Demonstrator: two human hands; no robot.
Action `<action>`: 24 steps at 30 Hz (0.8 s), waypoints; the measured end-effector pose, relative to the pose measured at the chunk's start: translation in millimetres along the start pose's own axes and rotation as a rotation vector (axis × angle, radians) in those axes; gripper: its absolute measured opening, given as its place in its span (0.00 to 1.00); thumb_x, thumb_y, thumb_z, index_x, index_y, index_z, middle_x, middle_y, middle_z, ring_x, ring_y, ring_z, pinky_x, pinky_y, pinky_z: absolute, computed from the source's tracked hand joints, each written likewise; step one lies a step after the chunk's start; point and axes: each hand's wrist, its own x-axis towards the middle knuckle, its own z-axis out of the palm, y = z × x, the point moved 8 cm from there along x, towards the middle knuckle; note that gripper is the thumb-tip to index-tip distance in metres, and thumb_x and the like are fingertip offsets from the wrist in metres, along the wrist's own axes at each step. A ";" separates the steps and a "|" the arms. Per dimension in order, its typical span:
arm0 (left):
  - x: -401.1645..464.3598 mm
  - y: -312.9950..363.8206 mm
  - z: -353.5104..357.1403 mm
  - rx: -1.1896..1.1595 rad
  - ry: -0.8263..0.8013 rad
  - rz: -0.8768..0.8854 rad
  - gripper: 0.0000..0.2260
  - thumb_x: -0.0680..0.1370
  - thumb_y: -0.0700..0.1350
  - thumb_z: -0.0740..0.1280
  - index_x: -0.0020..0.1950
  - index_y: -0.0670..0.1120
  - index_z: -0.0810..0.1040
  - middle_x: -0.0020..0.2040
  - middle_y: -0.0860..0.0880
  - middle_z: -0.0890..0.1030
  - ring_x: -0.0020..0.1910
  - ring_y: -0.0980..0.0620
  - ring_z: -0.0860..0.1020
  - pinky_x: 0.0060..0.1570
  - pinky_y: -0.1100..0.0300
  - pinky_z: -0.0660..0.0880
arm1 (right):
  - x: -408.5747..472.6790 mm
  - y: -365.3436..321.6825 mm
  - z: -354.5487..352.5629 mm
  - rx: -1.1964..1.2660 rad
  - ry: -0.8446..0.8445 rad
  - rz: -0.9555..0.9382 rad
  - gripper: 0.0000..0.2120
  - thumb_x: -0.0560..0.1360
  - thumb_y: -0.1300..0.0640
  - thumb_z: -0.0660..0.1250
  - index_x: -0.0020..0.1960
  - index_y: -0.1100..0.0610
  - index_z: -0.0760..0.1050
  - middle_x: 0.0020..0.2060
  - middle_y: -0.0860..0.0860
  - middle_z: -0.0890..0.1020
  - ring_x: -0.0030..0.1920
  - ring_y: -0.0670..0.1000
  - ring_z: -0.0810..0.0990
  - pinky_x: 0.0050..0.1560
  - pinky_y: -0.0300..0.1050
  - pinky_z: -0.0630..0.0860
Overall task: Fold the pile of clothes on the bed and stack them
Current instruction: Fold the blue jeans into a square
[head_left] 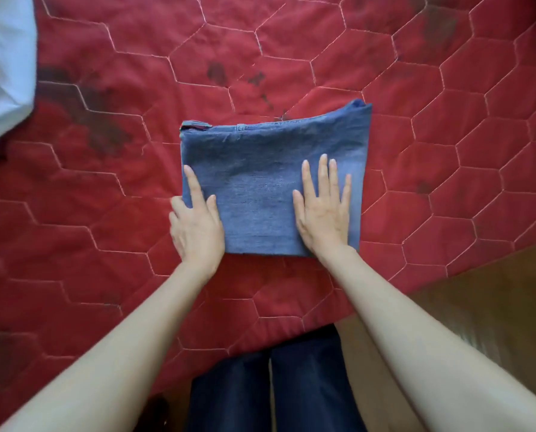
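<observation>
Pale blue cloth (1,67) lies at the far left edge of our red quilted bedspread (432,126). Our left hand (196,226) rests at the left edge of the folded denim garment (260,169), forefinger and thumb straight on top, other fingers off the side. The denim sits mid-bed, just ahead of us. Our right hand (324,210) presses flat on its right half, fingers straight and spread.
</observation>
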 end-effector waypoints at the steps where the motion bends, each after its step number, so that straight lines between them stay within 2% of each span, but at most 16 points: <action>1: -14.9 -3.6 6.0 -0.014 -0.019 -0.037 0.29 0.83 0.52 0.55 0.80 0.52 0.45 0.58 0.36 0.69 0.53 0.34 0.72 0.51 0.41 0.69 | 0.2 -3.2 1.2 -0.005 -0.005 -0.007 0.27 0.83 0.46 0.46 0.79 0.54 0.49 0.78 0.58 0.48 0.78 0.56 0.45 0.76 0.60 0.41; 3: -35.1 -6.2 13.9 0.021 -0.028 -0.066 0.29 0.82 0.51 0.56 0.80 0.49 0.46 0.65 0.34 0.66 0.60 0.35 0.69 0.58 0.41 0.67 | -0.4 -15.2 2.0 0.007 0.003 -0.044 0.27 0.83 0.46 0.46 0.79 0.54 0.49 0.78 0.58 0.48 0.78 0.57 0.46 0.76 0.60 0.42; 4: -41.4 -4.4 15.6 0.076 -0.011 -0.035 0.29 0.82 0.51 0.56 0.80 0.48 0.48 0.71 0.34 0.62 0.66 0.35 0.66 0.63 0.41 0.64 | -2.3 -26.2 1.7 0.028 0.018 -0.091 0.27 0.83 0.46 0.47 0.79 0.54 0.50 0.78 0.58 0.50 0.78 0.57 0.47 0.76 0.60 0.44; 6: -47.7 8.9 19.5 0.198 0.007 0.153 0.27 0.82 0.51 0.54 0.79 0.47 0.51 0.78 0.36 0.51 0.77 0.39 0.53 0.72 0.39 0.52 | -12.0 -56.6 1.1 0.064 0.051 -0.244 0.26 0.82 0.47 0.50 0.78 0.55 0.55 0.77 0.59 0.54 0.78 0.57 0.52 0.76 0.60 0.49; 8: -49.3 22.6 27.1 0.280 0.005 0.391 0.25 0.82 0.50 0.51 0.79 0.46 0.53 0.79 0.42 0.50 0.78 0.43 0.49 0.73 0.39 0.46 | -24.8 -82.6 4.7 0.059 0.072 -0.376 0.25 0.82 0.48 0.51 0.77 0.55 0.59 0.76 0.59 0.58 0.77 0.56 0.56 0.75 0.60 0.54; 11: -43.6 19.9 32.2 0.332 0.016 0.522 0.25 0.82 0.51 0.49 0.79 0.44 0.55 0.79 0.43 0.53 0.78 0.45 0.51 0.74 0.40 0.47 | -28.5 -89.2 10.5 0.049 0.081 -0.438 0.25 0.82 0.49 0.52 0.77 0.55 0.60 0.76 0.56 0.59 0.77 0.55 0.57 0.73 0.61 0.56; 13: -41.2 15.5 33.4 0.353 0.030 0.573 0.26 0.82 0.53 0.50 0.78 0.44 0.57 0.79 0.42 0.54 0.78 0.45 0.53 0.74 0.41 0.48 | -24.1 -66.9 11.4 0.024 0.106 -0.397 0.24 0.82 0.47 0.52 0.77 0.52 0.60 0.76 0.55 0.60 0.77 0.54 0.58 0.74 0.62 0.55; 17: -40.8 17.5 32.6 0.352 0.033 0.592 0.26 0.81 0.53 0.52 0.78 0.44 0.58 0.79 0.42 0.54 0.78 0.45 0.53 0.74 0.41 0.48 | -34.0 28.9 15.0 -0.027 0.083 -0.090 0.25 0.81 0.48 0.54 0.78 0.51 0.57 0.77 0.53 0.58 0.77 0.55 0.55 0.74 0.64 0.54; 19: -41.7 19.5 32.4 0.366 0.025 0.571 0.26 0.81 0.53 0.51 0.78 0.44 0.57 0.79 0.42 0.53 0.78 0.45 0.52 0.74 0.40 0.47 | -44.0 55.3 15.9 -0.063 0.054 -0.059 0.25 0.82 0.49 0.51 0.78 0.52 0.56 0.78 0.53 0.56 0.77 0.59 0.53 0.73 0.66 0.54; 22: -34.8 31.2 30.9 0.368 0.024 0.579 0.26 0.81 0.53 0.49 0.78 0.45 0.56 0.79 0.43 0.53 0.78 0.44 0.52 0.74 0.40 0.46 | -37.8 51.8 10.8 -0.049 0.046 -0.028 0.26 0.82 0.48 0.48 0.78 0.54 0.56 0.78 0.55 0.54 0.77 0.63 0.51 0.74 0.65 0.52; 24: -24.4 50.8 32.2 0.380 0.037 0.655 0.26 0.81 0.54 0.48 0.78 0.46 0.56 0.79 0.43 0.52 0.78 0.44 0.51 0.74 0.39 0.46 | -23.3 31.1 4.3 -0.002 0.074 -0.011 0.26 0.82 0.47 0.48 0.78 0.54 0.56 0.78 0.57 0.54 0.77 0.62 0.50 0.75 0.63 0.48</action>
